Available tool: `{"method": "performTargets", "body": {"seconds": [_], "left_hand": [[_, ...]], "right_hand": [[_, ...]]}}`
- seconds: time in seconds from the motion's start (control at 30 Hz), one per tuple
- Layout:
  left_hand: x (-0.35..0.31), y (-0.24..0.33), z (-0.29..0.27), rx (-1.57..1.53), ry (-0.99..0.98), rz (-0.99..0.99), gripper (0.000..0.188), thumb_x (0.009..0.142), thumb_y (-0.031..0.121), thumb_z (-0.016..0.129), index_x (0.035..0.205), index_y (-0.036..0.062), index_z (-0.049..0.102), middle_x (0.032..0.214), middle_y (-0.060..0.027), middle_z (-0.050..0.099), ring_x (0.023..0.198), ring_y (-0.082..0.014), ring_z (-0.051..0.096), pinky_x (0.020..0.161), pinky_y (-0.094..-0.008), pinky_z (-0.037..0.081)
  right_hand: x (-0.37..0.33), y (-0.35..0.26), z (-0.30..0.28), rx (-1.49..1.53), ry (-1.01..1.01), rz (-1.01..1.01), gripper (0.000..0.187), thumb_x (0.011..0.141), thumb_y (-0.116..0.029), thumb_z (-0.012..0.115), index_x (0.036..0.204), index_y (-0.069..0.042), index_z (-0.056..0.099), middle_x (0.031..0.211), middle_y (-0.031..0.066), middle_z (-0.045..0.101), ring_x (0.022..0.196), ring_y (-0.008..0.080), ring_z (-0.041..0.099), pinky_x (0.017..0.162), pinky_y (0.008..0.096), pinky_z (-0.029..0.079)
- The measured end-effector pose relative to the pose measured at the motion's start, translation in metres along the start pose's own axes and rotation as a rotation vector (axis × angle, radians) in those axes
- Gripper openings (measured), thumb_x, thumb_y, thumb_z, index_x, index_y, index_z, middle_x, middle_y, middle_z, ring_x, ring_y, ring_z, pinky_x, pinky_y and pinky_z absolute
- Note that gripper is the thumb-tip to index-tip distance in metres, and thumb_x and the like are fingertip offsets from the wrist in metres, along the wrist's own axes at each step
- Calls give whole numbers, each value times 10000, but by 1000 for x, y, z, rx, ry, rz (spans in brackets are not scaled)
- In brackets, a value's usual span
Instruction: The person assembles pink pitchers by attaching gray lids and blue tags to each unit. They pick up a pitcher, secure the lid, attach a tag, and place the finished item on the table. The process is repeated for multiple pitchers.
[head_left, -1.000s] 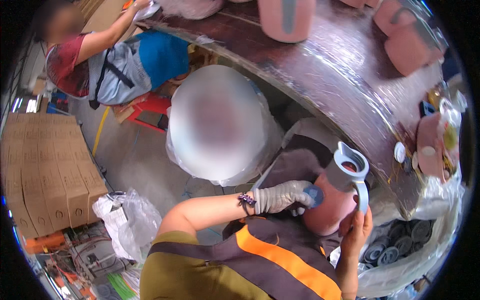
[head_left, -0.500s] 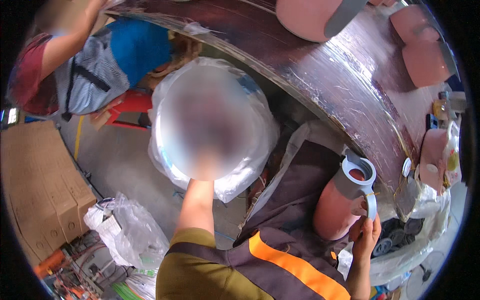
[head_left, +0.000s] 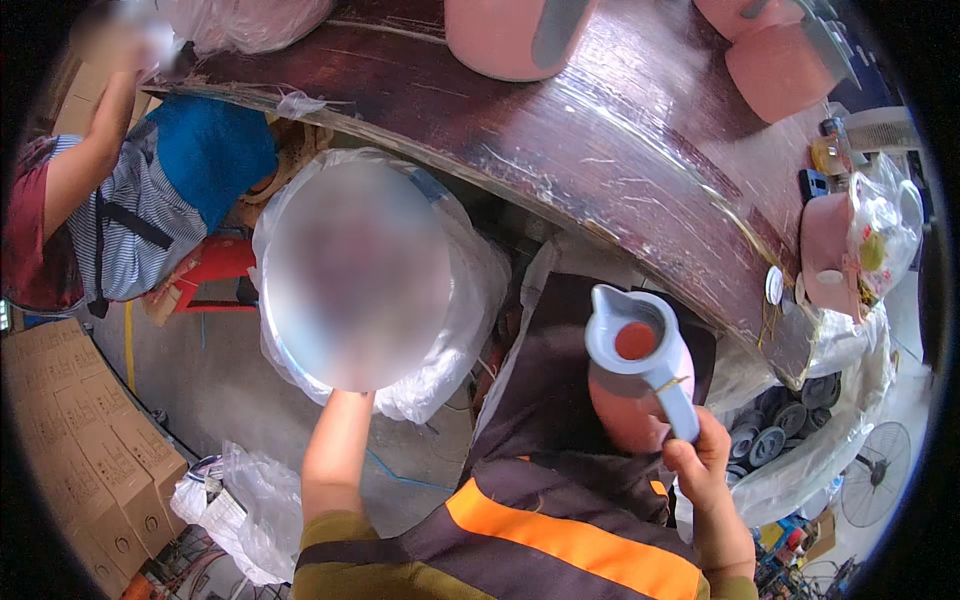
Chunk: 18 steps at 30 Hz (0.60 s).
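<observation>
In my right hand (head_left: 706, 462) is a pink thermos jug (head_left: 622, 408) with a grey spout and handle. My fingers close round the lower part of the handle. The jug stands roughly upright, tilted a little, over my dark apron; its open mouth shows a reddish inside. My left forearm (head_left: 338, 450) reaches into a container lined with a white plastic bag (head_left: 470, 285), left of the jug. A blur covers my left hand and the contents of the bag, so its fingers are hidden.
A worn dark-red table (head_left: 620, 185) crosses the far side, with pink jug bodies (head_left: 515, 40) on it. A person in a striped apron (head_left: 150, 225) sits at far left. Cardboard boxes (head_left: 95, 450) stand at left. At right, a clear bag holds dark round parts (head_left: 768, 445) near a fan (head_left: 872, 470).
The jug has come up and toward the left in my right hand, its mouth turned more toward me. My left arm remains in the bag-lined container. The whole view has shifted.
</observation>
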<state>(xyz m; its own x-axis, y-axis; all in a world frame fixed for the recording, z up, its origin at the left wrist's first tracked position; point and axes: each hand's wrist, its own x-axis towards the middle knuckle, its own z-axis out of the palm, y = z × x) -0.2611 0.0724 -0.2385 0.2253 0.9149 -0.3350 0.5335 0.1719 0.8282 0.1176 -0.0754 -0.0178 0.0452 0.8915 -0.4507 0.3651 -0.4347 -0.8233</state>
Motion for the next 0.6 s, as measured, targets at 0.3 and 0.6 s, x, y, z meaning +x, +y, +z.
{"method": "performTargets", "body": {"seconds": [0.3, 0.6], "left_hand": [[-51, 233, 48, -134, -123, 501, 765, 748, 287, 731, 1397, 52, 404, 1223, -216, 529, 1132, -359, 528, 980, -406, 403], [-72, 279, 77, 57, -54, 882, 713, 646, 298, 745, 1294, 103, 518, 1155, -202, 558, 1028, -380, 548, 903, -482, 434]], "right_hand": [[2, -24, -6, -459, 89, -664, 379, 713, -176, 791, 1024, -46, 619, 766, 114, 643, 633, 285, 636, 563, 339, 491], [-26, -12, -61, -423, 177, -773, 378, 683, -192, 807, 1000, -60, 651, 720, 62, 612, 594, 222, 604, 532, 320, 458]]}}
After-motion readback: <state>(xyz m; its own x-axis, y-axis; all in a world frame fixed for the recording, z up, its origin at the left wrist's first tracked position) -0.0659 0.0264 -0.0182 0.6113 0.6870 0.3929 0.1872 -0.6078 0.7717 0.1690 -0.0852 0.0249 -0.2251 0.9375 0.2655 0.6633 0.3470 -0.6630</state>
